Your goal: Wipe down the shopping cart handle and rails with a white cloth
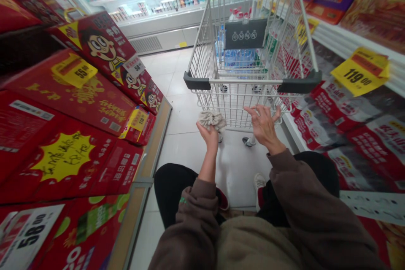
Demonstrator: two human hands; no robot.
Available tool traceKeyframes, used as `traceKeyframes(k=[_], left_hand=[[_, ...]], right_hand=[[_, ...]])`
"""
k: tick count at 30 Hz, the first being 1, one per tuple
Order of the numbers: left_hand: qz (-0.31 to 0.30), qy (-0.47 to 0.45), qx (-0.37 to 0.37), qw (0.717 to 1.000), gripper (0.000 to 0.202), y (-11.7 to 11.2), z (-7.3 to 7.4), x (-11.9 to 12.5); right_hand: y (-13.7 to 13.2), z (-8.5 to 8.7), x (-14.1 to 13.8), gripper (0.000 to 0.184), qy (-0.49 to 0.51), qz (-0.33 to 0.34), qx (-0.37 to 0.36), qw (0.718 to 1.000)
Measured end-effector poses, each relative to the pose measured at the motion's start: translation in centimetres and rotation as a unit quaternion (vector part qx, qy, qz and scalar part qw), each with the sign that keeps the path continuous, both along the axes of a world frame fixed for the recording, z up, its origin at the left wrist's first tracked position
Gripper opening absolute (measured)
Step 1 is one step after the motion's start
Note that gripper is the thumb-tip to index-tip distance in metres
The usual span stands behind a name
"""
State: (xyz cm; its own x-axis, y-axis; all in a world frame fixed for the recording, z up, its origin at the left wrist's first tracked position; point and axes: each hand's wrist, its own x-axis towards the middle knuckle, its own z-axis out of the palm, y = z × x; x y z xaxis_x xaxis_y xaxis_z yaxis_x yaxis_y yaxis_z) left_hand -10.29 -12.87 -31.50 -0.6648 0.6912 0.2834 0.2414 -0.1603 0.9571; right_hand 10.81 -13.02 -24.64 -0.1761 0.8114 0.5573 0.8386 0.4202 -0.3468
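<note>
The person's left hand curls palm-up around a crumpled cream cloth, below a shopping cart handle. The right hand is open, fingers spread, empty. Red cartons stand left, red-and-white bags right.

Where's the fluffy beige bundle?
Head view, centre: the fluffy beige bundle rests on the left hand, in front of the shopping cart, left of the right hand.
</note>
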Motion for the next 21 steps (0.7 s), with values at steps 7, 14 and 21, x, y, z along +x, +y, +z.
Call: traceKeyframes(k=[7,14,21], left_hand=[[0.059,0.143,0.012,0.988,0.051,0.3,-1.0,6.4],[0.090,0.172,-0.027,0.981,0.093,1.7,-2.3,5.3],[0.037,0.237,0.031,0.970,0.054,0.3,-3.3,2.7]], right_hand=[[-0.1,0.1,-0.5,0.056,-0.003,-0.005,-0.003,1.000],[-0.4,0.6,-0.6,0.055,-0.003,0.003,-0.007,1.000],[-0.3,0.4,-0.9,0.053,-0.009,-0.001,-0.010,1.000]])
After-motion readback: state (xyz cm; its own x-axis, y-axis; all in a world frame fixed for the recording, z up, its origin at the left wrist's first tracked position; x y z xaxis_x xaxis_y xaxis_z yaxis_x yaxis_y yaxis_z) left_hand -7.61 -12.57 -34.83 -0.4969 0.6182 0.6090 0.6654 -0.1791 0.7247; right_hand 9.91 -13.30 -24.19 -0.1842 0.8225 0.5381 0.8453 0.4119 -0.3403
